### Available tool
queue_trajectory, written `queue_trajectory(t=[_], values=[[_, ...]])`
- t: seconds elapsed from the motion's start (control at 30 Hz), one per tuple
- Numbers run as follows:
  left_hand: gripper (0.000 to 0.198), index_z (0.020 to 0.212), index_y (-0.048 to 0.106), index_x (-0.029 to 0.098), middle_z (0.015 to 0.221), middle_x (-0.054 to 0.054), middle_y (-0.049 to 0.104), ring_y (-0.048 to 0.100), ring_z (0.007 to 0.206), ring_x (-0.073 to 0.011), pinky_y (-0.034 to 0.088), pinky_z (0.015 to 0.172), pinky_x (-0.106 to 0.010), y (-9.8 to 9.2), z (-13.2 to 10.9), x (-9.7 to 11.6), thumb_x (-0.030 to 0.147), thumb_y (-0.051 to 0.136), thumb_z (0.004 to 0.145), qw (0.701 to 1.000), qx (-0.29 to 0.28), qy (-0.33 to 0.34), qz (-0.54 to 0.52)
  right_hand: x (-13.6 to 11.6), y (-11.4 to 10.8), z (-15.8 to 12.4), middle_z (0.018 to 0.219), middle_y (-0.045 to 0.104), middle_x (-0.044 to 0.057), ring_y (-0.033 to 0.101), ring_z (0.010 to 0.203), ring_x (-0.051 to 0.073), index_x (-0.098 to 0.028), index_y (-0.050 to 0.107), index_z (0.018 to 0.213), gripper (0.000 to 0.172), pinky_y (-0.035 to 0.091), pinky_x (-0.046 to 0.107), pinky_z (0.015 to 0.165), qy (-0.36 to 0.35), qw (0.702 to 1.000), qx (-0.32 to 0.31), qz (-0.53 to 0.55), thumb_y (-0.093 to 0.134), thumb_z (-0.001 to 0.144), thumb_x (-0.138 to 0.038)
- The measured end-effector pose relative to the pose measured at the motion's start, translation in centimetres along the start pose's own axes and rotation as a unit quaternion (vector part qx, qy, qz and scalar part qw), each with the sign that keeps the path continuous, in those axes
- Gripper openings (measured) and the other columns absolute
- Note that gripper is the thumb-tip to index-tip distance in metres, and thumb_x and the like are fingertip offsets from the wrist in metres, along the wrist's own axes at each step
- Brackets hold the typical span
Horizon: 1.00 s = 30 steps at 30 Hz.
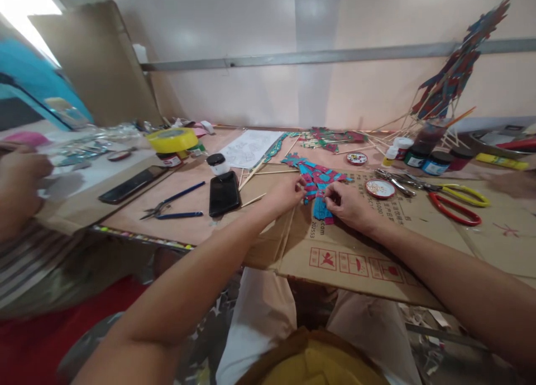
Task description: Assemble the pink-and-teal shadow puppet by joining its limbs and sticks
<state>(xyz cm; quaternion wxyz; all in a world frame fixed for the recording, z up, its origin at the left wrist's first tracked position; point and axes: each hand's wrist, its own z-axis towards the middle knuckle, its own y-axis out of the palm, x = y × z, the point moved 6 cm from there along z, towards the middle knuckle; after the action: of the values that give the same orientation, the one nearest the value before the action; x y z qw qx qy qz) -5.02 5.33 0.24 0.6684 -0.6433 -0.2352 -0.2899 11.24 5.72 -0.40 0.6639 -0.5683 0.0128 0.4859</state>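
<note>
A painted cut-out figure [321, 179] in blue and magenta lies on a flattened cardboard sheet [268, 251] in front of me. At its left edge, my left hand [291, 194] is closed, with the fingertips curled onto the figure. My right hand [352, 205] is pinched shut over the figure's lower right part; whatever is between thumb and finger is too small to make out. Just right of that hand sits a round lid [380, 188] holding tiny pale pieces. A second lid [357, 158] with small coloured bits is farther back.
Red-handled and yellow-handled pliers [455, 212] lie at right, below several paint jars [438, 164]. To the left are a black phone [225, 194], blue-handled pliers [173, 201] and yellow tape [172, 139]. Thin sticks and painted cut-outs [330, 138] lie behind. Another person's hand [20, 170] is at far left.
</note>
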Motion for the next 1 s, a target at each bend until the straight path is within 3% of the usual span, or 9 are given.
queue_trajectory(t=[0.13, 0.23, 0.47, 0.67, 0.83, 1.0], values=[[0.014, 0.092, 0.060, 0.017, 0.055, 0.002, 0.057, 0.056, 0.053, -0.0139, 0.036, 0.051, -0.023, 0.1, 0.3, -0.5, 0.021, 0.062, 0.079, 0.995, -0.005, -0.096, -0.041, -0.2, 0.1, -0.1, 0.069, 0.059, 0.001, 0.047, 0.062, 0.014, -0.020, 0.052, 0.074, 0.006, 0.035, 0.027, 0.060, 0.000, 1.000, 0.001, 0.004, 0.051, 0.074, -0.014], [0.016, 0.089, 0.060, 0.018, 0.052, 0.003, 0.055, 0.052, 0.049, -0.0124, 0.033, 0.048, -0.023, 0.3, 0.7, -0.7, 0.022, 0.068, 0.075, 0.988, -0.022, -0.125, -0.088, -0.2, 0.3, -0.1, 0.070, 0.059, 0.001, 0.048, 0.064, 0.014, -0.020, 0.053, 0.074, 0.006, 0.035, 0.027, 0.061, 0.004, 1.000, -0.007, 0.012, 0.051, 0.074, -0.014], [0.025, 0.087, 0.057, 0.020, 0.049, 0.008, 0.048, 0.043, 0.042, -0.0067, 0.032, 0.047, -0.020, 1.4, 0.2, -0.1, 0.003, 0.063, 0.070, 0.948, -0.049, -0.190, -0.251, -0.3, 0.5, -0.1, 0.071, 0.060, 0.001, 0.048, 0.063, 0.014, -0.019, 0.053, 0.076, 0.006, 0.034, 0.026, 0.059, 0.007, 1.000, -0.022, 0.018, 0.050, 0.075, -0.014], [0.017, 0.080, 0.058, 0.017, 0.051, 0.006, 0.050, 0.043, 0.042, -0.0050, 0.029, 0.044, -0.018, 2.0, 0.7, -0.3, 0.002, 0.059, 0.072, 0.939, -0.062, -0.137, -0.310, -0.1, 0.7, 0.0, 0.072, 0.061, 0.001, 0.050, 0.065, 0.013, -0.018, 0.055, 0.076, 0.007, 0.035, 0.025, 0.061, 0.021, 0.999, -0.019, 0.023, 0.052, 0.074, -0.012], [0.023, 0.082, 0.061, 0.017, 0.067, 0.002, 0.060, 0.056, 0.056, -0.0074, 0.038, 0.051, -0.018, 2.3, 1.2, -0.8, 0.000, 0.058, 0.067, 0.946, -0.060, -0.075, -0.311, 0.3, 1.0, 0.1, 0.070, 0.060, 0.000, 0.050, 0.063, 0.013, -0.018, 0.055, 0.075, 0.008, 0.035, 0.025, 0.059, 0.027, 0.999, -0.021, 0.026, 0.051, 0.073, -0.012], [0.032, 0.085, 0.064, 0.015, 0.075, 0.002, 0.066, 0.059, 0.064, -0.0081, 0.046, 0.062, -0.020, 2.7, 1.2, -0.9, -0.004, 0.060, 0.059, 0.947, -0.073, 0.002, -0.312, 0.4, 0.8, 0.1, 0.071, 0.061, 0.001, 0.050, 0.063, 0.013, -0.018, 0.056, 0.076, 0.008, 0.036, 0.026, 0.060, 0.016, 0.999, -0.015, 0.037, 0.050, 0.073, -0.013]])
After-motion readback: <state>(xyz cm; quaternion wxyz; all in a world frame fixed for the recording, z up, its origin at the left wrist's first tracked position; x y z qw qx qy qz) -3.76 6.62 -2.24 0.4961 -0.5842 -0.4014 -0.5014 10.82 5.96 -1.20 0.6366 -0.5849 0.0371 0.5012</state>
